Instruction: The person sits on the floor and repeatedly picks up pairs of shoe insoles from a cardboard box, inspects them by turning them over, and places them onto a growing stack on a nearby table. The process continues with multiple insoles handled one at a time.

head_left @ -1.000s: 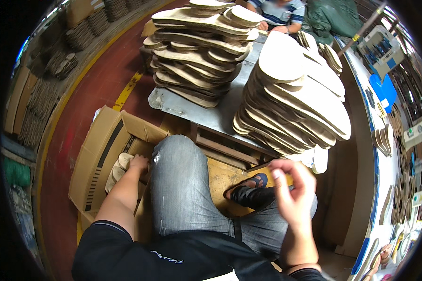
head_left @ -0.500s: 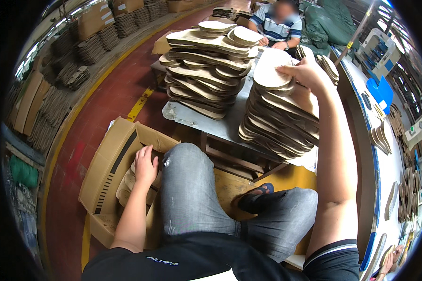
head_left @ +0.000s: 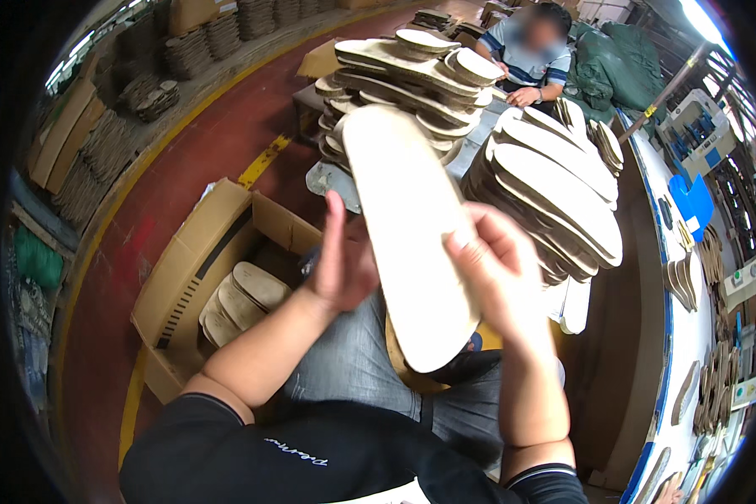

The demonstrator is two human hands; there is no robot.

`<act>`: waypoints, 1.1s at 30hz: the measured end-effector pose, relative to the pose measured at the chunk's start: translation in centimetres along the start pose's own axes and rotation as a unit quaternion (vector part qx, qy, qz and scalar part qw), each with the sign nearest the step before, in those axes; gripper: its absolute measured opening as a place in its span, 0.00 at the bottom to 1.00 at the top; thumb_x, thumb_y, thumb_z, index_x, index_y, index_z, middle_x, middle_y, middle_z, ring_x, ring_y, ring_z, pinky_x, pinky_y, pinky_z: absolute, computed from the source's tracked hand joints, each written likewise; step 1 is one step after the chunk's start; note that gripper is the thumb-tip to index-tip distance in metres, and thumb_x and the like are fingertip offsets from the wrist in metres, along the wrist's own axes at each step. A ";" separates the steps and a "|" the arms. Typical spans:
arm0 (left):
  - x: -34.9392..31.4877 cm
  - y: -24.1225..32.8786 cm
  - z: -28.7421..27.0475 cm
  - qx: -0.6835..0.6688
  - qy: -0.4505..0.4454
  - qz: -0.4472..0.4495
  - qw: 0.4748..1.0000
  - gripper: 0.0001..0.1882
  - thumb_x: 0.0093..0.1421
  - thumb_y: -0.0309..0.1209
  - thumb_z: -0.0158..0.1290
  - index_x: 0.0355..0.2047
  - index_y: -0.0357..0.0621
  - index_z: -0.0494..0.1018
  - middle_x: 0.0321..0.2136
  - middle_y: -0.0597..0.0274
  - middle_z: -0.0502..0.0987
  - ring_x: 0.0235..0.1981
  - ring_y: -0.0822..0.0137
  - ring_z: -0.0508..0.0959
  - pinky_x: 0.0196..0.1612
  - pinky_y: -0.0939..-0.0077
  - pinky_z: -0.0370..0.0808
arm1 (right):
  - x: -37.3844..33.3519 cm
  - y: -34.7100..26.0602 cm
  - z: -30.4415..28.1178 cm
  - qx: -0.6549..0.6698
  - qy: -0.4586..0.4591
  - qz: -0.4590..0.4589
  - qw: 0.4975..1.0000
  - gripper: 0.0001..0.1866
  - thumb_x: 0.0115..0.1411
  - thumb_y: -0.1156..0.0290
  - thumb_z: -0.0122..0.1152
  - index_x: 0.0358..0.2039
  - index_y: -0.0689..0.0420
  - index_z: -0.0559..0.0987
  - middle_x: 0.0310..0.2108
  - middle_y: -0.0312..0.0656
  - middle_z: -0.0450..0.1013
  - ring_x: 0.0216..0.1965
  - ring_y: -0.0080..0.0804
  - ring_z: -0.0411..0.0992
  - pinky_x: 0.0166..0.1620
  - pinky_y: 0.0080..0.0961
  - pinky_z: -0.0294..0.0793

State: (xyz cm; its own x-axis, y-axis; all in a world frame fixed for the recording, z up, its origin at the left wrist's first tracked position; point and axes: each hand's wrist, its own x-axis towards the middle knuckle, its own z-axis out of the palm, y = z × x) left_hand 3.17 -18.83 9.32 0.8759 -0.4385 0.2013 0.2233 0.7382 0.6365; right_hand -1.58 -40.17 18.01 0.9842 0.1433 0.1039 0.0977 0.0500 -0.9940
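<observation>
head view: your right hand [head_left: 500, 265] pinches a pale, elongated sole-shaped piece [head_left: 407, 235] along its right edge, thumb on the near face; the piece is tilted, held over your jeans [head_left: 340, 361]. your left hand [head_left: 344, 265] is spread, thumb raised, at the piece's left edge; whether it touches, you cannot tell. at left, an open carton [head_left: 172, 294] contains pale pieces [head_left: 242, 298]; farther off, a left stack [head_left: 395, 60] and a right stack [head_left: 554, 181] rest on a metal table [head_left: 332, 182].
</observation>
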 end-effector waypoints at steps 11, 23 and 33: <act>-5.3 -10.8 -2.5 0.040 0.077 -0.154 0.984 0.49 0.81 0.75 0.45 0.83 0.49 0.64 0.70 0.54 0.80 0.70 0.58 0.82 0.74 0.53 0.80 | -8.9 8.7 2.4 -0.365 -0.001 -0.012 0.931 0.41 0.74 0.62 0.77 0.75 0.74 0.70 0.62 0.73 0.76 0.62 0.71 0.78 0.70 0.54 0.78; -2.7 -5.2 -4.5 -0.157 -0.024 -0.429 0.889 0.51 0.84 0.75 0.32 0.88 0.48 0.61 0.81 0.44 0.73 0.78 0.46 0.78 0.80 0.49 0.77 | -10.3 3.7 -3.5 -0.600 -0.016 -0.303 0.740 0.19 0.68 0.53 0.72 0.56 0.17 0.94 0.68 0.23 0.87 0.76 0.48 0.77 0.84 0.71 0.57; -3.7 -6.4 -3.6 -0.169 0.042 -0.356 0.918 0.52 0.83 0.75 0.36 0.88 0.47 0.60 0.81 0.46 0.74 0.77 0.49 0.79 0.78 0.49 0.80 | -10.2 6.7 -3.8 -0.611 0.054 -0.318 0.723 0.19 0.66 0.60 0.71 0.56 0.36 0.95 0.63 0.31 0.89 0.65 0.46 0.84 0.75 0.56 0.70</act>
State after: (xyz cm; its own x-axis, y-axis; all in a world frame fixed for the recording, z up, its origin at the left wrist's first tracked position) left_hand 0.06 -20.15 1.82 0.4840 -0.8405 -0.2433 0.8593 0.4040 0.3138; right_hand -10.36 -45.02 10.13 0.6817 0.3938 0.6166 0.5283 -0.8480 -0.0424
